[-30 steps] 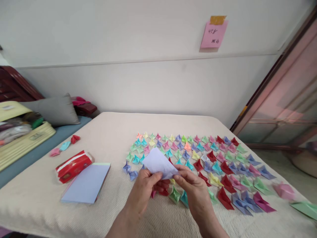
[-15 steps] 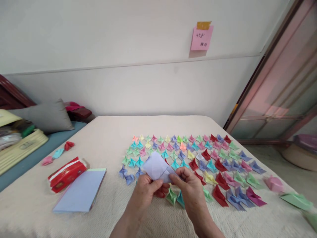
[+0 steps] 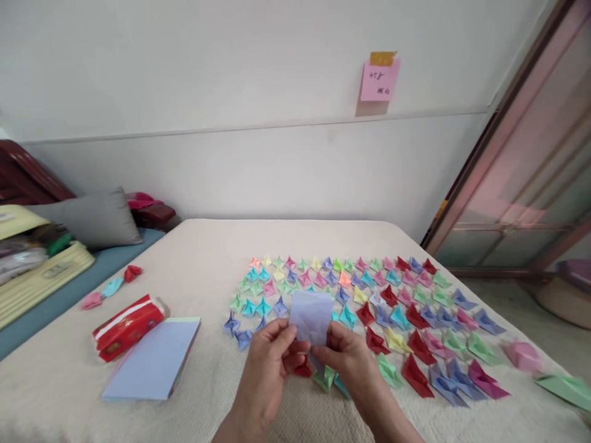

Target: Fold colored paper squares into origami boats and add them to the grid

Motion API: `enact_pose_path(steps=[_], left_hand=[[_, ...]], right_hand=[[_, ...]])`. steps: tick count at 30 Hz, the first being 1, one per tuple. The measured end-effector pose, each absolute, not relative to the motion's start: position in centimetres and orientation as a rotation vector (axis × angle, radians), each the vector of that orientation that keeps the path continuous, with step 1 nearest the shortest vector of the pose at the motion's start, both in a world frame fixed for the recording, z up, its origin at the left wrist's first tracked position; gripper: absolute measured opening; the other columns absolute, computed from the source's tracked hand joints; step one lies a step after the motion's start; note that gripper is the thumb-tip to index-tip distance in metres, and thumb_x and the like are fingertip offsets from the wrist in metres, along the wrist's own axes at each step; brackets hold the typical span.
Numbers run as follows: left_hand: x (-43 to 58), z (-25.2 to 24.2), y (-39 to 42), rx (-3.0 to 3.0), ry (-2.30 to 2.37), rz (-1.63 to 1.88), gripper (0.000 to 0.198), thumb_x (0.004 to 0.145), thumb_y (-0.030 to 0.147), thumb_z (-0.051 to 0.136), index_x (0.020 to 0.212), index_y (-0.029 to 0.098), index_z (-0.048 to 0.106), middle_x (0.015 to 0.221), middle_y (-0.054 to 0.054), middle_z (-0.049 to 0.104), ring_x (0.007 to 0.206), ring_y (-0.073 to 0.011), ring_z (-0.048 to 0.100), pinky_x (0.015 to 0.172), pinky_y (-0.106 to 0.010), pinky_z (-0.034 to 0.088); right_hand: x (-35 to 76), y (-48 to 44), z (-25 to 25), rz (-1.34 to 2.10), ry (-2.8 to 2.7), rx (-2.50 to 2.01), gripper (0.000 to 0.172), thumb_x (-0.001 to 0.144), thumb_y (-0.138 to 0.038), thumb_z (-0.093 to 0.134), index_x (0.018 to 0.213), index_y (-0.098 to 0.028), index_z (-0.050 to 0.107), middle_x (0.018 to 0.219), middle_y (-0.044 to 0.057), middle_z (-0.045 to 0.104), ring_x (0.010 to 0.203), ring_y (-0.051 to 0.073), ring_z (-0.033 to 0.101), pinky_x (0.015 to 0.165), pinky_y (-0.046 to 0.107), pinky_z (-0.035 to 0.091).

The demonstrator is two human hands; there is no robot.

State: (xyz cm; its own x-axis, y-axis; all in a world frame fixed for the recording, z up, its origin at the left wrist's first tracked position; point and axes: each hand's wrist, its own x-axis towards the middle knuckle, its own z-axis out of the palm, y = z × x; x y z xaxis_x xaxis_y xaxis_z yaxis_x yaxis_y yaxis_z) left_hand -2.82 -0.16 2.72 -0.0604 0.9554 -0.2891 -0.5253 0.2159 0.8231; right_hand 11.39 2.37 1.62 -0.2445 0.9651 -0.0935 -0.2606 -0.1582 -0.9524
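Between my hands is a small folded sheet of lavender origami paper (image 3: pixel 312 315), held up with its flat face toward me. My left hand (image 3: pixel 273 352) pinches its left edge between thumb and fingers. My right hand (image 3: pixel 349 355) grips the lower right side, thumb pressed against the paper. Behind and around my hands, rows of folded paper boats (image 3: pixel 418 314) in many colours cover the cloth. A red folded paper piece (image 3: pixel 303 367) and a green one (image 3: pixel 325 378) lie just under my hands, partly hidden by them.
Left on the cream cloth (image 3: pixel 207 258) lie a stack of coloured paper (image 3: pixel 152 363), a red packet (image 3: pixel 128 326) and several small folded pieces (image 3: pixel 112 287). A pink folded piece (image 3: pixel 522 355) sits at the right. A pink note (image 3: pixel 379 80) is taped to the wall.
The lavender paper has turned from a diamond position to a squarer, upright one, its flap no longer showing at the right. Both hands still grip it. The view has shifted slightly.
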Motion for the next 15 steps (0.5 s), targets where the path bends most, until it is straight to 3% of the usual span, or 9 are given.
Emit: enact_pose_path(steps=[5,7,10,15], left_hand=[[-2.8,3.2,-0.2,0.516,1.002,1.401,0.028,0.070,0.037,0.083,0.074,0.014,0.067,0.071,-0.002,0.067,0.067,-0.0151,0.068,0.056,-0.019,0.052],[-2.9,3.2,-0.2,0.558,1.023,1.405,0.029,0.071,0.039,0.083,0.074,0.014,0.069,0.071,-0.003,0.068,0.069,-0.0162,0.069,0.057,-0.020,0.052],[-3.2,3.2,-0.2,0.662,1.068,1.361,0.029,0.074,0.041,0.079,0.074,0.014,0.071,0.071,-0.005,0.069,0.069,-0.0175,0.068,0.057,-0.022,0.051],[-3.4,3.2,-0.3,0.758,1.085,1.288,0.028,0.077,0.042,0.076,0.070,0.015,0.071,0.070,-0.003,0.069,0.060,-0.0150,0.062,0.058,-0.024,0.049]], right_hand=[[11.6,2.8,0.8,1.362,-1.246,-1.097,0.009,0.062,-0.022,0.075,0.055,-0.019,0.070,0.051,-0.005,0.054,0.054,0.013,0.044,0.055,0.027,0.034],[11.8,2.7,0.9,1.367,-1.237,-1.088,0.004,0.062,-0.023,0.078,0.061,-0.020,0.074,0.054,-0.004,0.056,0.057,0.014,0.046,0.058,0.027,0.035],[12.0,2.5,1.6,1.473,-1.133,-1.021,0.011,0.065,-0.025,0.079,0.076,-0.022,0.078,0.064,-0.002,0.064,0.062,0.017,0.052,0.061,0.028,0.038],[12.2,2.3,2.2,1.516,-1.015,-0.974,0.014,0.066,-0.030,0.082,0.063,-0.019,0.074,0.059,-0.001,0.062,0.059,0.015,0.051,0.060,0.027,0.038]])
